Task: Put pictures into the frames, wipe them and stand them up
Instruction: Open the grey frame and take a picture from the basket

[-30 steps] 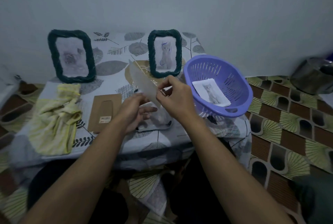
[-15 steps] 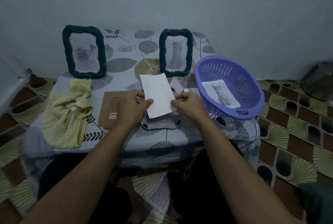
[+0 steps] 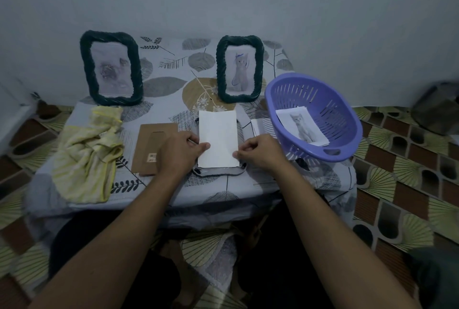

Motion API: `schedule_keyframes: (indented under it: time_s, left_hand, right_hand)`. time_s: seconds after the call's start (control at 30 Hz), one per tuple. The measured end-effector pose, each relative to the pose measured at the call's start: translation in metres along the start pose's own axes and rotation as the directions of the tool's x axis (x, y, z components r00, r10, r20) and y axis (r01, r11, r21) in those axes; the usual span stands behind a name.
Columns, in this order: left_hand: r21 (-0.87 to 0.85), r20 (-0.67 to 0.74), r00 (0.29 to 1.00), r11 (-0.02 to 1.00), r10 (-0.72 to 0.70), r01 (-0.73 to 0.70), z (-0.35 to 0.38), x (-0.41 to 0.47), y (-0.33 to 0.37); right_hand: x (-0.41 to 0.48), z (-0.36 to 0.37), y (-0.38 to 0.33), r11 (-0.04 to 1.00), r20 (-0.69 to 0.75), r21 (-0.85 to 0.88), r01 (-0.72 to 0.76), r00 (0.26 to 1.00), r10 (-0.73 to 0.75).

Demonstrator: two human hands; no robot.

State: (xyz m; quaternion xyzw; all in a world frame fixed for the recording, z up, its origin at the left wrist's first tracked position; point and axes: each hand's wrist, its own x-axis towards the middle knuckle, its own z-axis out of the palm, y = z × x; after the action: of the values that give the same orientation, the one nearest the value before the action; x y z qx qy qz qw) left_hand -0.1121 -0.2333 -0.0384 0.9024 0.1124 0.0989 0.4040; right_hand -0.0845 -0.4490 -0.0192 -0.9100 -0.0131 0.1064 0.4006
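A white picture sheet point(image 3: 218, 138) lies blank side up on a frame point(image 3: 218, 172) that lies flat near the table's front edge. My left hand point(image 3: 180, 151) pinches the sheet's left edge. My right hand point(image 3: 258, 151) pinches its lower right corner. Two dark green frames with cat pictures stand upright at the back, one at the left point(image 3: 111, 68) and one in the middle point(image 3: 239, 69). A brown cardboard backing point(image 3: 149, 146) lies left of my left hand. Another cat picture point(image 3: 301, 128) lies in the purple basket point(image 3: 345, 119).
A yellow cloth point(image 3: 87, 152) lies crumpled on the left of the leaf-patterned table point(image 3: 173, 80). A clear sheet point(image 3: 260, 126) lies between the flat frame and the basket. The wall is right behind the table, and patterned floor tiles surround it.
The sheet was held up edge-on, then turned flat and lowered onto the lying frame. Both hands came down with it to the table.
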Motion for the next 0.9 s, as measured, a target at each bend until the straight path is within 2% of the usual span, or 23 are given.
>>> schedule_keyframes:
  time_s: [0.2, 0.5, 0.9]
  left_hand:
    - [0.046, -0.007, 1.000, 0.999, 0.016, -0.015, 0.0025, -0.0019, 0.0026]
    - [0.104, -0.037, 0.999, 0.995, 0.009, -0.005, 0.0021, -0.0068, 0.0036]
    - [0.152, -0.007, 1.000, 0.988, 0.018, -0.017, 0.0000, -0.0069, 0.0018]
  right_hand:
    - [0.0024, -0.0002, 0.0051, 0.998, -0.017, -0.058, 0.019, 1.000, -0.020]
    - [0.0037, 0.0012, 0.0089, 0.999, -0.030, -0.021, 0.025, 0.999, -0.025]
    - [0.0025, 0.0026, 0.0044, 0.995, -0.021, -0.092, 0.026, 0.999, -0.029]
